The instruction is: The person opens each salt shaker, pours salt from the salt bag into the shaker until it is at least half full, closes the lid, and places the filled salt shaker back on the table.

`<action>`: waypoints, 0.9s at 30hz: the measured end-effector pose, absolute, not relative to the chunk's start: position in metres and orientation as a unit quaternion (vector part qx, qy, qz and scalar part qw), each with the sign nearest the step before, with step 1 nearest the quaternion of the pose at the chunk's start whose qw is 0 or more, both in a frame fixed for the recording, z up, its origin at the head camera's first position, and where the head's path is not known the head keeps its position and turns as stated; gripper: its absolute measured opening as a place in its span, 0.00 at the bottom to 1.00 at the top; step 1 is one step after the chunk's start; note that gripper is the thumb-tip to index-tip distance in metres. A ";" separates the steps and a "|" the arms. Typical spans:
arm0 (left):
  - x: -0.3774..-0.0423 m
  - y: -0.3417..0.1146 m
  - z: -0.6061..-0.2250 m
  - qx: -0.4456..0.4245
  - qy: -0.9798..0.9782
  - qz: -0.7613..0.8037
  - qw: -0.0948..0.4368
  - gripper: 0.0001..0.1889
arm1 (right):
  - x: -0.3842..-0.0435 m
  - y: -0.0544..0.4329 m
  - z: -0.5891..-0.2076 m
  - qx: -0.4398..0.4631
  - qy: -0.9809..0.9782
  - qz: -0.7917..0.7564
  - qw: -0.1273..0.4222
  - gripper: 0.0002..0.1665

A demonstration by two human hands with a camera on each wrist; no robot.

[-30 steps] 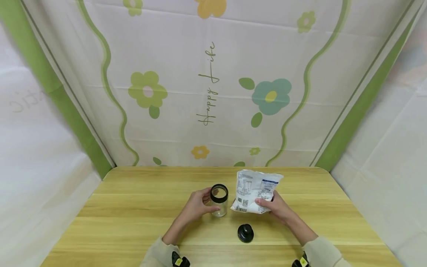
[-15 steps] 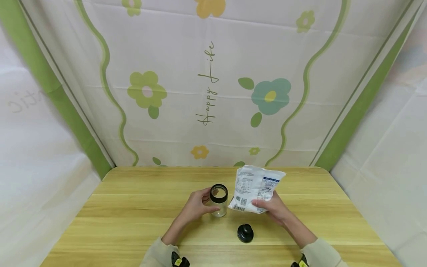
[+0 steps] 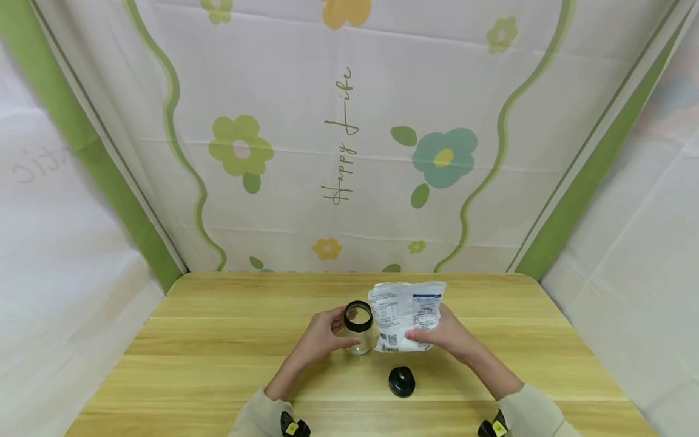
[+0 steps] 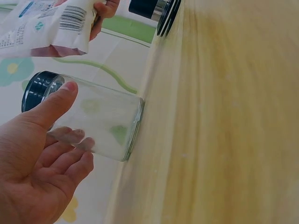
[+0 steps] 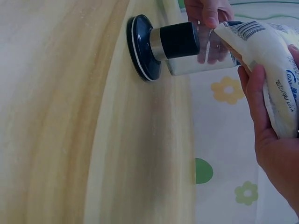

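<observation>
My right hand (image 3: pixel 445 332) has shifted the bag (image 3: pixel 403 314) it grips leftward, bringing it closer to the jar (image 3: pixel 358 326) my left hand (image 3: pixel 324 335) holds.

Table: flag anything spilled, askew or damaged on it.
Nothing stands out. The jar stands upright in the left hand, the lid lies knob up on the table, and the right hand holds the bag. No spill or crack shows; whether the bag is sealed, I can't tell.
</observation>
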State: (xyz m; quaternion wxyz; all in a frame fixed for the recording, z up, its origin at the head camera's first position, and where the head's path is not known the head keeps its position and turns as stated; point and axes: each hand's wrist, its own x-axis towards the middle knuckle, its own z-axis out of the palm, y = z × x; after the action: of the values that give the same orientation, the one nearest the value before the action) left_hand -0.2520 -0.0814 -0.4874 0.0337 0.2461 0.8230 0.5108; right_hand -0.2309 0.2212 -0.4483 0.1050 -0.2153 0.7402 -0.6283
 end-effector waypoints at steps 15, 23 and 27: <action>-0.253 -0.081 -0.486 0.247 0.822 0.513 0.038 0.36 | -0.241 0.230 -0.437 -0.216 0.784 -0.567 0.130 0.34; -0.253 -0.081 -0.486 0.244 0.822 0.513 0.038 0.37 | -0.246 0.231 -0.428 -0.216 0.800 -0.542 0.142 0.33; -0.253 -0.081 -0.486 0.244 0.821 0.514 0.038 0.36 | -0.248 0.231 -0.424 -0.223 0.802 -0.534 0.147 0.32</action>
State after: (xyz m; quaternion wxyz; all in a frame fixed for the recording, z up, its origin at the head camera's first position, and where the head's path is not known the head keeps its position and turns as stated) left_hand -0.2529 -0.0815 -0.4861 0.0378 0.2435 0.8215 0.5143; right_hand -0.2483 0.2309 -0.4236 0.1473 -0.2229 0.8024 -0.5336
